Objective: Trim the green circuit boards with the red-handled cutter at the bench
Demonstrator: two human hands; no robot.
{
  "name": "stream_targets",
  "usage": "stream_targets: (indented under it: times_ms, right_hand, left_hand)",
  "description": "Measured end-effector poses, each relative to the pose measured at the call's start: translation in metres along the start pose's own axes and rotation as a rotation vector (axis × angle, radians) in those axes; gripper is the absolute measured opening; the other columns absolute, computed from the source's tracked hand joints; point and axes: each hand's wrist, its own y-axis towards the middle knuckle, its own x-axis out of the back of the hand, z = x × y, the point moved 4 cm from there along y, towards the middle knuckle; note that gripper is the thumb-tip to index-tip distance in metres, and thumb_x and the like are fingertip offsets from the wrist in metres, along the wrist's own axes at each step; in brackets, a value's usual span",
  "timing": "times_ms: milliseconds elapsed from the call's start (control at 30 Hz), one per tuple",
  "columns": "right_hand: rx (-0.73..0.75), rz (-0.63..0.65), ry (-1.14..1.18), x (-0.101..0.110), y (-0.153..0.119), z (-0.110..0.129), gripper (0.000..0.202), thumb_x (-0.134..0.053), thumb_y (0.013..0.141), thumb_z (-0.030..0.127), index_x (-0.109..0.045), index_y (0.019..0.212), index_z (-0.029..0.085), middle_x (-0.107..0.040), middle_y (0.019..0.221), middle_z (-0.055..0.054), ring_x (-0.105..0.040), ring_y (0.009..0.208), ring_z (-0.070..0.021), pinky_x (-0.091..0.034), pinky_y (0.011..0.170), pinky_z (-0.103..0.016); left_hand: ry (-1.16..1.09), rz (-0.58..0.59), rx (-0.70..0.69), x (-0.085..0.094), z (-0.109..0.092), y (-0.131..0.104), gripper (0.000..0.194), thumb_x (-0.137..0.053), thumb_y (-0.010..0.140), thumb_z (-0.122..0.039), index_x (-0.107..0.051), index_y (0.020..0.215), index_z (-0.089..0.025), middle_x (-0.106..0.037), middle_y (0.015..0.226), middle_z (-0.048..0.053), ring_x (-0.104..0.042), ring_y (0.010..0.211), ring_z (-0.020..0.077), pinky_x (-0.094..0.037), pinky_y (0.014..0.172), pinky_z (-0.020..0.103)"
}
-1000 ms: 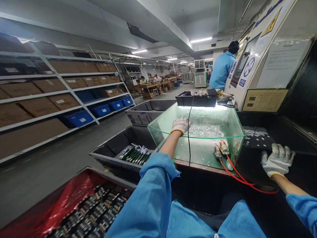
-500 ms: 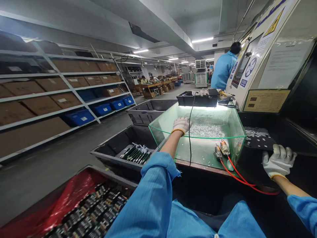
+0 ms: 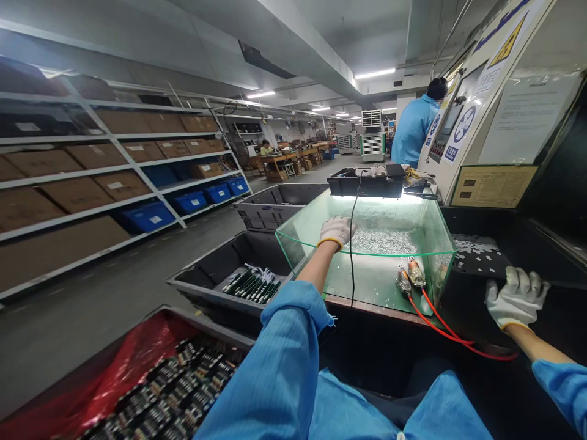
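My left hand (image 3: 336,231), in a white knit glove with a yellow cuff, rests on the top pane of a glass box (image 3: 316,214). Its fingers lie forward on the glass with nothing visible in them; a black cable (image 3: 352,263) hangs beside the fingertips. On the right, my right hand (image 3: 518,297), gloved too, lies on the dark ledge of the machine with fingers apart, holding nothing visible. Inside the glass box are scattered small pale scraps (image 3: 385,240). Two tape-wrapped air tools (image 3: 416,272) with red hoses (image 3: 440,330) lie at its front right.
Small white pieces (image 3: 477,247) lie on the dark surface right of the box. To the left stand a grey crate (image 3: 192,281) of green circuit boards and a red-lined bin (image 3: 123,360) of black-and-white parts. A person in blue (image 3: 413,131) stands by the machine (image 3: 495,140).
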Motion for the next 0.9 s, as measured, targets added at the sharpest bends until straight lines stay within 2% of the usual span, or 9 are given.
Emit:
stream_targets:
  times_ms: [300,633,900]
  right_hand:
    - [0.004,0.028,-0.009,0.0053,0.0043,0.0056,0.068,-0.055,0.086,0.048,-0.045,0.145,0.016,-0.057,0.132,-0.02,-0.044,0.134,-0.0469,-0.03,0.109,-0.074]
    - [0.038,-0.005,-0.001,-0.0007,0.0007,-0.0015,0.073,-0.058,0.085,0.048,-0.044,0.148,0.014,-0.057,0.134,-0.021,-0.043,0.134,-0.0466,-0.032,0.109,-0.074]
    - [0.01,0.016,-0.024,0.002,0.0015,0.0015,0.067,-0.055,0.085,0.05,-0.043,0.144,0.018,-0.056,0.134,-0.019,-0.042,0.136,-0.0444,-0.029,0.113,-0.069]
  left_hand:
    - [-0.006,-0.007,-0.02,-0.0017,0.0008,0.0012,0.061,-0.034,0.102,-0.058,-0.058,0.148,-0.025,-0.059,0.149,0.011,-0.053,0.136,0.0323,-0.042,0.113,0.046]
    - [0.0,-0.009,-0.023,-0.004,0.0022,0.0029,0.067,-0.03,0.102,-0.062,-0.057,0.149,-0.024,-0.058,0.15,0.012,-0.053,0.137,0.0326,-0.042,0.114,0.046]
    - [0.002,-0.003,-0.024,-0.0035,0.0018,0.0023,0.066,-0.03,0.102,-0.061,-0.057,0.15,-0.024,-0.057,0.152,0.011,-0.052,0.137,0.0327,-0.042,0.114,0.047]
